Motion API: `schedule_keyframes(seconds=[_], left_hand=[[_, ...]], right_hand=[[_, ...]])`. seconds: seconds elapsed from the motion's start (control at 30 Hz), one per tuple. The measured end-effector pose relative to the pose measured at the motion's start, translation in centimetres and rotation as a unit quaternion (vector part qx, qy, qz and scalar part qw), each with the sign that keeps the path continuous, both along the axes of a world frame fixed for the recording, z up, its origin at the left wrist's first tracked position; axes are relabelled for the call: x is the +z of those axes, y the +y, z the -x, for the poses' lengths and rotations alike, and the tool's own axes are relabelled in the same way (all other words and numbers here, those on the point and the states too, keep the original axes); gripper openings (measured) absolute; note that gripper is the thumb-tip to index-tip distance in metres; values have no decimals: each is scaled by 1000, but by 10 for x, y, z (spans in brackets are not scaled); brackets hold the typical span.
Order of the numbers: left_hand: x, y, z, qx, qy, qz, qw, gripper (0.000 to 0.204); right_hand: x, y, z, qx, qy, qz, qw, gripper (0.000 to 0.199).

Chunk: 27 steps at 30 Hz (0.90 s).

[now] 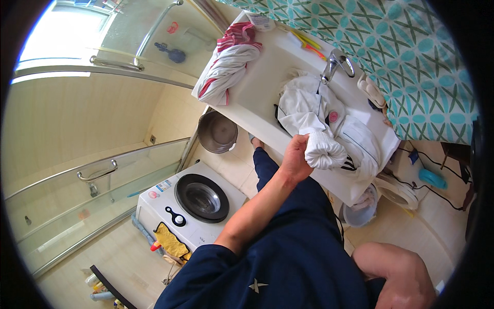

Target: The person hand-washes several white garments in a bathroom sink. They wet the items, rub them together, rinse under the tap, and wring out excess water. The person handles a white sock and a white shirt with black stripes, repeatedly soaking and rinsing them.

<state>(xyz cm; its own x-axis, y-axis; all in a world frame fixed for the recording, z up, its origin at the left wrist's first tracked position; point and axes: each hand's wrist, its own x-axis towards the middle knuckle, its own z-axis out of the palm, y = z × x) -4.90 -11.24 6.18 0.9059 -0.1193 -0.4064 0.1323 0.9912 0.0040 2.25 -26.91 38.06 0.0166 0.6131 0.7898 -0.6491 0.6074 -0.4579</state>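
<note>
The left hand (295,158) reaches out over the near edge of a white sink (265,72), its grip pinching a bunched, ribbed white cuff (325,150), which is held up in a thick roll. The cuff belongs to a white garment (303,103), piled in the basin and spread over the sink's right part, with thin dark piping and a few black stripes beside the roll. A small round pink thing (333,117) lies on the pile. The right arm (393,265) is bent at the lower right; where its hand lies is unclear, so I cannot tell how that grip stands. The chrome tap (337,67) rises at the back of the sink, just beyond the garment, and near it on the back ledge lie some thin yellow and orange sticks (309,44). A twisted white and red towel (226,72) lies across the sink's left end. Below that end, a dark bucket (211,131) stands on the floor, near a white washing machine (234,183) with a round black-rimmed door. A yellow cloth (172,241) lies at the machine's edge. Below the sink's right end is a pale tub (358,220) with cloth in it.
</note>
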Motion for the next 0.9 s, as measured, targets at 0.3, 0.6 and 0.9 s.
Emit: schedule_keyframes(seconds=[0.3,0.6,0.9], left_hand=[[3,2,2,8,-46,32,998,47],[7,8,8,24,-10,-2,1000,44],[8,12,12,16,-29,-47,998,49]], right_hand=[[-146,14,4,-255,468,545,647,22],[-184,9,7,-256,483,534,646,23],[-221,18,0,-560,-41,590,581,18]])
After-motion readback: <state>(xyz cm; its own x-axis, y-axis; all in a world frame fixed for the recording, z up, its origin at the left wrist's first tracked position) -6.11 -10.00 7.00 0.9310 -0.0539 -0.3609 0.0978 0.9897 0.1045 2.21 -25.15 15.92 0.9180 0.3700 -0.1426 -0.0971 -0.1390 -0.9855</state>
